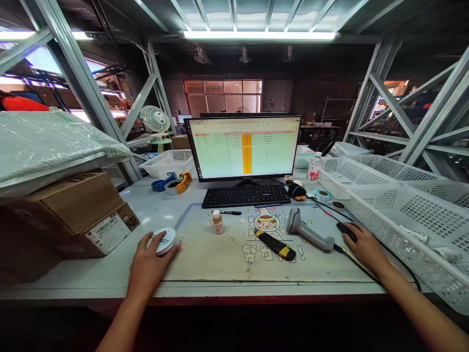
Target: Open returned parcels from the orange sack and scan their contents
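On the counter (147, 211), left: left hand (149, 264) palm-down, fingers and thumb gripping tub (166, 240).
At right: right hand (366, 248) palm-down, fingers curled around mouse (346, 231).

Hands (150, 261) (365, 245) outstretched, well apart

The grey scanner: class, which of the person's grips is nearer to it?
Right. The right grip is on the black mouse, just right of the grey scanner; the left grip is on the white-topped container, much farther off to its left.
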Motion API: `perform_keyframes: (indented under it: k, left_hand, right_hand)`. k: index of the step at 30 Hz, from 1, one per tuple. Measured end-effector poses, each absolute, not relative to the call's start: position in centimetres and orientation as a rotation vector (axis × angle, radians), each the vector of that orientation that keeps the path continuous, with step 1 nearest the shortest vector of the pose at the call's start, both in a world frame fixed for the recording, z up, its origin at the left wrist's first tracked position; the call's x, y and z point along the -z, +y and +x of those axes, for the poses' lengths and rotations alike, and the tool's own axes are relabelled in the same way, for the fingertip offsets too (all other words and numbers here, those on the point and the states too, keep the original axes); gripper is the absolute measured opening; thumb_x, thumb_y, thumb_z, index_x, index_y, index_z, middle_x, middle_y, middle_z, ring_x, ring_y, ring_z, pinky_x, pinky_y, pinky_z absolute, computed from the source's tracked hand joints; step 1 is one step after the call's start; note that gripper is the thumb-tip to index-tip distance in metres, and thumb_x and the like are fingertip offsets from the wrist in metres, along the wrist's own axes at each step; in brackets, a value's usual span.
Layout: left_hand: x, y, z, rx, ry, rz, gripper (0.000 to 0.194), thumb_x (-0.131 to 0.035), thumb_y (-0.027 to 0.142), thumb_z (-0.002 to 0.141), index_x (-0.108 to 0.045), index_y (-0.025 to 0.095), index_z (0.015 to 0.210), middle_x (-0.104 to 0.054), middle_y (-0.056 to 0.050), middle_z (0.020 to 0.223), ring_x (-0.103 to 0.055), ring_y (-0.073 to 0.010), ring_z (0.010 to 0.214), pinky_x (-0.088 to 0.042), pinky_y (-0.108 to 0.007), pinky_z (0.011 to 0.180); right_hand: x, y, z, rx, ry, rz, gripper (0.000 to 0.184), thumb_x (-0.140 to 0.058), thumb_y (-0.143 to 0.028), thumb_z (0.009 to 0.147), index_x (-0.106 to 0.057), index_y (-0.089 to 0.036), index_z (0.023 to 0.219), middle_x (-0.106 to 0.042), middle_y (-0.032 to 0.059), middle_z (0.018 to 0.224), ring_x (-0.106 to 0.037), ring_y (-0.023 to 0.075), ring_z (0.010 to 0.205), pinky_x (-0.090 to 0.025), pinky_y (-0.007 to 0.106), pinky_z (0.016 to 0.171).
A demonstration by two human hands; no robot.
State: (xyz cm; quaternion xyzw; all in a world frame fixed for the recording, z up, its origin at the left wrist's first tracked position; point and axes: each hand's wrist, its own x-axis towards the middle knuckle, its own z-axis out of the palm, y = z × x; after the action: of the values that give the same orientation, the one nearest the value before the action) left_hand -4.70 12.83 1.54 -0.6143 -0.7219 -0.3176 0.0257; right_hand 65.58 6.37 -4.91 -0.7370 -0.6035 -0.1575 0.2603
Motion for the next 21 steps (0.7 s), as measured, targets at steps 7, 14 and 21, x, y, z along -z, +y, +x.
perform_keyframes:
  k: [7, 14, 21]
  left_hand:
    - [-1.3, 13.0, -5.1, 1.02, -2.255, -1.899, 0.077, -0.052, 0.073, 0.091, -0.06, 0.022, 0.148, -0.043, -0.016, 0.165, -0.053, -0.0439, 0.143, -0.055, -0.06, 0.109]
    - [-2.1, 12.5, -3.4, 1.282, -1.631, -1.771, 0.05, -0.063, 0.056, 0.095, -0.063, 0.022, 0.13, -0.054, -0.018, 0.155, -0.049, -0.0455, 0.146, -0.038, -0.067, 0.123]
    - [-7.6, 11.3, 6.8, 1.447, -0.932, -2.13, 0.023, -0.068, 0.019, 0.096, -0.063, 0.023, 0.118, -0.067, -0.013, 0.127, -0.065, -0.0311, 0.123, -0.052, -0.049, 0.107]
  right_hand:
    - [4.8, 6.2, 65.4, 0.461, -1.631, -1.983, 0.052, -0.044, -0.046, 0.104, -0.07, -0.018, 0.139, -0.062, 0.0175, 0.144, -0.066, 0.0364, 0.122, -0.055, 0.054, 0.108]
    - [4.2, 5.9, 64.8, 0.443, -1.654, -1.97, 0.05, -0.046, -0.042, 0.105, -0.067, -0.017, 0.142, -0.061, 0.0178, 0.144, -0.064, 0.0359, 0.125, -0.054, 0.053, 0.11]
    - [4.2, 5.9, 64.8, 0.433, -1.645, -1.955, 0.047, -0.048, -0.041, 0.105, -0.067, -0.018, 0.141, -0.062, 0.0164, 0.143, -0.062, 0.0357, 0.127, -0.052, 0.055, 0.112]
